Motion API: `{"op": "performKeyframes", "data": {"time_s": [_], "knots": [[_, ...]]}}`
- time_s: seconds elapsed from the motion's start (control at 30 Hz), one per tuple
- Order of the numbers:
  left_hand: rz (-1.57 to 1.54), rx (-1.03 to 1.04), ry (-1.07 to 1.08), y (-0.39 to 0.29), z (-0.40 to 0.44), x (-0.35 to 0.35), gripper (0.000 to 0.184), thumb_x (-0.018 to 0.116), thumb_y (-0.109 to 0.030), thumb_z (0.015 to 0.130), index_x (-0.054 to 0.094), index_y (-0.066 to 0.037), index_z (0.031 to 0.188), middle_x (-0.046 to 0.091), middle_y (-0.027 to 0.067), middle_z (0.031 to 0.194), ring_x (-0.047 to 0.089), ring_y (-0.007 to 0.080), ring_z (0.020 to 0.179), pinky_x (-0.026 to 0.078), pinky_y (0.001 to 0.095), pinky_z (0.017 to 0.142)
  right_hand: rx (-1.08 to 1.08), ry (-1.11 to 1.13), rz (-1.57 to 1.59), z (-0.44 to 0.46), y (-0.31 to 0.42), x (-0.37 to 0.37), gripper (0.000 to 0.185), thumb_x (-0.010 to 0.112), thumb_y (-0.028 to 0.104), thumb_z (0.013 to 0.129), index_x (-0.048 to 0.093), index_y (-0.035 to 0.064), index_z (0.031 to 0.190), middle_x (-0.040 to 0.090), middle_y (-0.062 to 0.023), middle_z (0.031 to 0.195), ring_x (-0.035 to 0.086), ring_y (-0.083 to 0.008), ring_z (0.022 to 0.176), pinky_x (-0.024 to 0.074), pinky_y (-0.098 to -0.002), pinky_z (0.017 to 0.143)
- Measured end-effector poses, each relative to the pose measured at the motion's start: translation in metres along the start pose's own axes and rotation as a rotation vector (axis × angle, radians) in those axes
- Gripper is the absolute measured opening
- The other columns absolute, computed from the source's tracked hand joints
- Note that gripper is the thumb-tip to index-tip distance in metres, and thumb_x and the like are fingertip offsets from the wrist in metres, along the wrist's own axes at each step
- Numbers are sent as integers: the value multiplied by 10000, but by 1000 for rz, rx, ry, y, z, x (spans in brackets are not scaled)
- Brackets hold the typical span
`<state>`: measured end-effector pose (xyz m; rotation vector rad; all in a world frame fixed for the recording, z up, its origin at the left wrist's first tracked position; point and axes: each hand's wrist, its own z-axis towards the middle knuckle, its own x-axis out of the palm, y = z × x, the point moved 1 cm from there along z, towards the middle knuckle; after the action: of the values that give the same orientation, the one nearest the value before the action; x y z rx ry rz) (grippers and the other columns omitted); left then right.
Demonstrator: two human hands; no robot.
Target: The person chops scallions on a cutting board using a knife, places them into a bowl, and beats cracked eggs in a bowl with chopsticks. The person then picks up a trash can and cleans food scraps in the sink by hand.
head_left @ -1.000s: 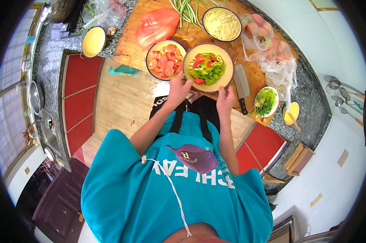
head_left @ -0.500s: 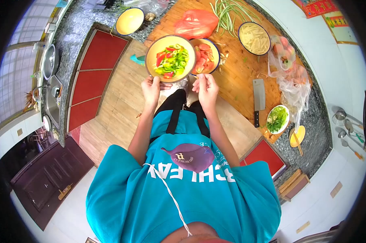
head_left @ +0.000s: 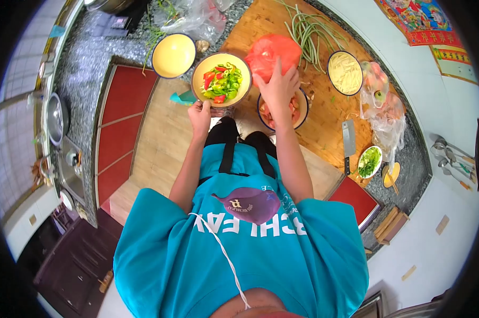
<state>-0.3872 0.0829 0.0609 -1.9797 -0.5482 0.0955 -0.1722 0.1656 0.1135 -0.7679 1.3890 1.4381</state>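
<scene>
My left hand (head_left: 200, 117) grips the near rim of an enamel bowl (head_left: 244, 73), holding it over the counter's edge. Sliced green and red peppers (head_left: 223, 84) lie in that bowl. My right hand (head_left: 278, 89) stretches across a second bowl (head_left: 304, 117) of cut tomatoes (head_left: 295, 110), partly hiding it. Its fingers are spread against the near side of a red plastic bag (head_left: 268, 50); what the bag contains is hidden. Beyond the bag lie long green beans (head_left: 312, 37).
An empty yellow bowl (head_left: 174, 55) stands at the back left. On the wooden board (head_left: 324, 127) are a bowl of pale strips (head_left: 345, 73), a cleaver (head_left: 348, 143) and a bowl of chopped greens (head_left: 370, 161). Bagged tomatoes (head_left: 376, 85) sit along the right wall.
My right hand has moved forward from the near edge of the tomato bowl to the red bag. The pepper bowl, still in my left hand, now stands apart from the tomato bowl.
</scene>
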Motion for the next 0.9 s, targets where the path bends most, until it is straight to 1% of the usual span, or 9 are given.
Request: {"op": "performKeyframes", "data": {"time_s": [0.03, 0.07, 0.13, 0.17, 0.27, 0.4, 0.6, 0.67, 0.9], "knots": [[3, -21, 38, -2, 14, -4, 178, 495, -29, 903, 551, 137, 876, 655, 213, 728, 680, 289, 555, 592, 360, 492, 83, 157, -11, 7, 0, 6, 978, 801, 495, 694, 331, 137, 1473, 265, -439, 1392, 273, -577, 1309, 224, -660, 1055], [3, -32, 56, -3, 27, -5, 178, 495, -29, 903, 551, 137, 876, 655, 213, 728, 680, 289, 555, 592, 360, 492, 99, 152, -23, 14, 2, 10, 978, 801, 495, 694, 331, 137, 1473, 265, -439, 1392, 273, -577, 1309, 224, -660, 1055], [32, -22, 110, -5, 44, -10, 167, 507, -28, 898, 552, 133, 887, 653, 215, 744, 682, 284, 563, 593, 358, 494, 191, 377, -58, 19, 8, 9, 1018, 818, 492, 672, 297, 195, 1494, 114, -462, 1439, 221, -615, 1324, 218, -665, 1064], [53, -42, 93, -4, 50, -12, 166, 511, -32, 898, 557, 128, 905, 657, 213, 766, 681, 281, 566, 593, 351, 494, 155, 372, -32, 22, 8, 12, 1031, 837, 441, 668, 278, 213, 1504, 21, -469, 1446, 213, -645, 1305, 233, -657, 1072], [71, -57, 118, -13, 59, -16, 172, 508, -36, 902, 562, 126, 921, 664, 206, 788, 682, 277, 575, 591, 343, 492, 139, 292, 174, 32, 2, 25, 1008, 845, 360, 675, 286, 202, 1498, 63, -473, 1434, 197, -647, 1307, 231, -635, 1093], [123, -117, 170, -25, 75, -15, 184, 489, -41, 909, 567, 124, 936, 667, 194, 794, 684, 253, 590, 584, 323, 481, 137, 183, 184, 44, 7, 42, 927, 836, 293, 686, 349, 176, 1466, 89, -453, 1442, 176, -644, 1316, 233, -614, 1107], [128, -82, 171, -32, 88, 2, 186, 470, -26, 905, 578, 125, 894, 664, 173, 795, 666, 218, 573, 585, 308, 488, 168, -54, 304, 36, 11, 48, 824, 827, 245, 689, 442, 154, 1412, 176, -361, 1468, 197, -634, 1307, 244, -630, 1095], [134, -74, 165, -35, 91, 4, 190, 464, -21, 901, 580, 129, 880, 662, 166, 796, 661, 212, 574, 583, 307, 491, 170, -23, 207, 37, 16, 39, 750, 812, 267, 707, 477, 157, 1369, 265, -321, 1417, 260, -584, 1278, 284, -630, 1056], [142, -50, 159, -29, 91, 7, 197, 455, -23, 896, 576, 132, 877, 665, 184, 750, 656, 236, 518, 569, 310, 469, 119, -98, -46, 50, 16, 30, 540, 788, 344, 731, 581, 162, 1197, 389, -265, 1275, 341, -446, 1180, 287, -573, 990]]}}
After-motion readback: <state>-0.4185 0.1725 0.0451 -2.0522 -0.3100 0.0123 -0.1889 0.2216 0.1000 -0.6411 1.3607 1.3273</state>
